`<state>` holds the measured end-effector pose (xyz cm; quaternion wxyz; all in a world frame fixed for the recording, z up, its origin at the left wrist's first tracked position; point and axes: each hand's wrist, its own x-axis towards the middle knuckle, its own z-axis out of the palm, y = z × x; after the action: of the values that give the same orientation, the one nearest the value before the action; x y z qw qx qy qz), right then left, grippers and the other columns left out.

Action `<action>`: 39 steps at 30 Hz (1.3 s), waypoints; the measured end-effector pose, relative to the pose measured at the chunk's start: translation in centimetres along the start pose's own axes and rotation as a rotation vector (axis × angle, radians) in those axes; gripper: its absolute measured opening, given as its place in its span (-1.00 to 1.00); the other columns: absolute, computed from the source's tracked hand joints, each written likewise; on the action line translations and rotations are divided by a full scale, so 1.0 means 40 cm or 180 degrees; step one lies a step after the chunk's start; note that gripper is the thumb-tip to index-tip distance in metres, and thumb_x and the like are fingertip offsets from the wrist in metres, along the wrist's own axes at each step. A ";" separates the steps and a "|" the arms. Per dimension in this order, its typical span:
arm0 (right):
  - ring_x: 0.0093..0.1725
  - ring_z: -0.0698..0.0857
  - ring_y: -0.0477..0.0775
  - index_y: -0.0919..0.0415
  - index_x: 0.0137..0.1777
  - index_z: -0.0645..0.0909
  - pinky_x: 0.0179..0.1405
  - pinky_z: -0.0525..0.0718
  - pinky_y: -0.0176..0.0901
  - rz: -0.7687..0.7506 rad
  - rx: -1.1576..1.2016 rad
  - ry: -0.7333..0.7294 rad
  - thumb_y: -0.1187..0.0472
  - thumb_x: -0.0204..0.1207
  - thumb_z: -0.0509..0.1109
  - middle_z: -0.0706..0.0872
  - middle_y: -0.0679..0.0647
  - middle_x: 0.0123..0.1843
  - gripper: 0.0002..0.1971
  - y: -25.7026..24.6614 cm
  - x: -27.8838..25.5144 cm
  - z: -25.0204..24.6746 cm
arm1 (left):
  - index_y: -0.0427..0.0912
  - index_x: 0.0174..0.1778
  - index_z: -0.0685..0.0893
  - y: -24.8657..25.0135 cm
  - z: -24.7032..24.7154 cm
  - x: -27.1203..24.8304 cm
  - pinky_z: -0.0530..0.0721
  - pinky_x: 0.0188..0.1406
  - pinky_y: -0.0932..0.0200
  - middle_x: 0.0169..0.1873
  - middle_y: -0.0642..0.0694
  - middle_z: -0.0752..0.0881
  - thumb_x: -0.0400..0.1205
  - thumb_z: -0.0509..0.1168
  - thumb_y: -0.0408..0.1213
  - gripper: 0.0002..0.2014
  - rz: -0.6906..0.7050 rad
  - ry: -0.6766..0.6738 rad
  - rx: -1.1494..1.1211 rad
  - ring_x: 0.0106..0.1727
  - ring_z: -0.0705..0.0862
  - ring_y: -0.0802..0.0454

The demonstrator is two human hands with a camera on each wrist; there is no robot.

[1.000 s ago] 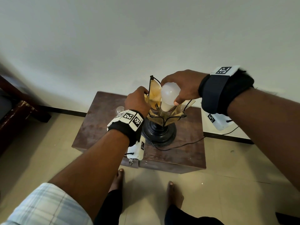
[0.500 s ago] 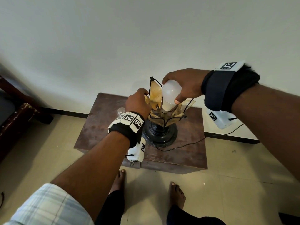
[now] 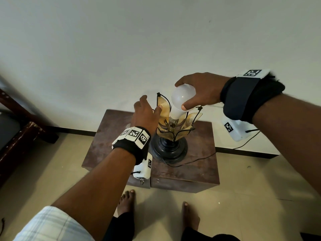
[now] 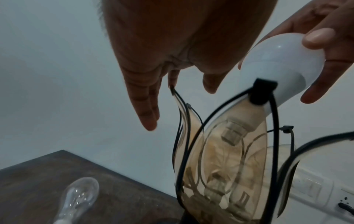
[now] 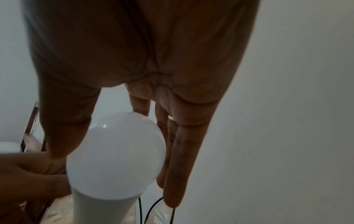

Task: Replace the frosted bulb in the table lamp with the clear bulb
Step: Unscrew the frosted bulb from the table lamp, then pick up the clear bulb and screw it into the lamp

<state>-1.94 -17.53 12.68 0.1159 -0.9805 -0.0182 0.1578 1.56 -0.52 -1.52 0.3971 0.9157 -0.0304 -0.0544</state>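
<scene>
My right hand grips the frosted bulb by its round head, tilted, with its base just above the lamp socket. The lamp has amber petal-shaped panes in black wire and a dark round foot. In the right wrist view the frosted bulb sits between thumb and fingers. My left hand hovers open beside the lamp's left petals, its fingers straight and off the pane. The clear bulb lies on the table, left of the lamp; my left hand hides it in the head view.
The lamp stands on a small dark wooden table against a white wall. Its black cord trails right across the tabletop. A white socket strip is on the wall behind. Dark furniture stands at far left. My bare feet are on the tile floor.
My right hand has lifted the frosted bulb up out of the lamp's petals and tilted it. My left hand has let go of the petal and opened beside it.
</scene>
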 end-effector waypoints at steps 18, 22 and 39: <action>-0.34 0.83 0.13 0.08 0.28 0.56 -0.31 0.81 -0.08 0.0095 0.1260 0.1068 -0.36 0.41 0.39 0.77 0.10 0.01 -0.39 -0.179 -0.075 -0.097 | -0.01 0.50 0.47 0.105 -0.250 -0.116 0.65 0.17 0.36 0.44 0.02 0.55 0.62 0.38 -0.04 -0.48 0.1294 0.0260 -0.1408 0.32 0.63 0.14; -0.30 0.86 0.21 0.11 0.19 0.61 -0.28 0.83 0.05 -0.0101 0.1418 0.1037 -0.41 0.35 0.35 0.80 0.10 -0.11 -0.36 -0.282 -0.069 -0.084 | 0.06 0.52 0.37 0.071 -0.326 -0.155 0.75 0.07 0.20 0.36 0.09 0.59 0.44 0.55 0.00 -0.25 0.1436 0.0396 -0.1464 0.26 0.67 0.12; 0.48 0.58 0.19 0.04 0.68 0.26 0.45 0.59 0.17 -0.0380 0.1896 0.0495 0.21 0.64 0.24 0.53 0.10 0.57 -0.41 -0.497 0.104 0.260 | 0.20 0.54 0.19 -0.292 -0.419 -0.128 0.84 -0.09 -0.13 0.31 -0.08 0.55 0.55 0.49 -0.14 -0.25 0.0408 0.0007 -0.1702 0.00 0.81 -0.13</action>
<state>-1.21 4.41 6.45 0.4081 -0.9097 -0.0199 0.0737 -1.32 20.08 1.70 0.6275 0.7745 -0.0724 -0.0342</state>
